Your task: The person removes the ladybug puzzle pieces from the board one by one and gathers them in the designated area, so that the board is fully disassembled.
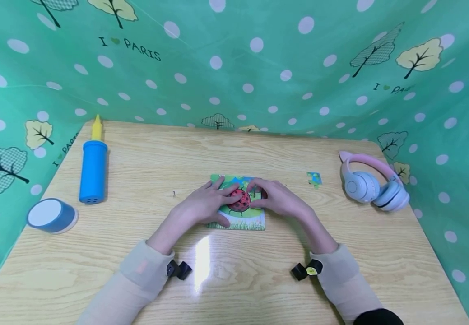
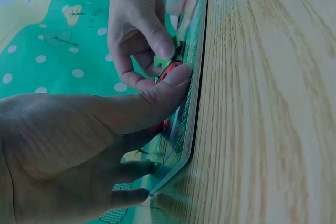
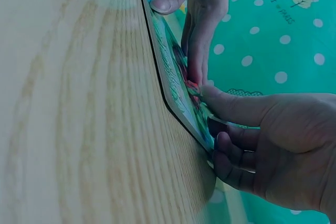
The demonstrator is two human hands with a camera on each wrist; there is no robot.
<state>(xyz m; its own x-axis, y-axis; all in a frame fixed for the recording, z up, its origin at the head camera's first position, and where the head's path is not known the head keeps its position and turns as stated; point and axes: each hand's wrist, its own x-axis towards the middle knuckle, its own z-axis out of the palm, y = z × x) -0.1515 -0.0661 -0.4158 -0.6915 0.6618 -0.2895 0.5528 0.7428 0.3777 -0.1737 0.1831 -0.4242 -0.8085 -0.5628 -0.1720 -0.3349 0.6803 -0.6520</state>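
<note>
A ladybug jigsaw puzzle (image 1: 244, 224) in a thin flat tray lies on the table in front of the person. Spread across its left part, the left hand (image 1: 206, 203) rests with fingers straight, fingertips touching the picture and the thumb at the near edge. On the right side, the right hand (image 1: 281, 198) pinches a puzzle piece (image 3: 216, 120) between thumb and fingers, tilted up just over the board. Its fingers hide part of that piece. Another loose puzzle piece (image 1: 314, 178) lies apart on the table, to the right of the board.
Pink and blue cat-ear headphones (image 1: 370, 183) lie at the right. On the left are a blue pump with a yellow nozzle (image 1: 94, 171) and a blue and white cylinder (image 1: 51, 215). A tiny dark object (image 1: 174, 193) sits left of the board. Green patterned cloth (image 1: 234, 67) hangs behind the table.
</note>
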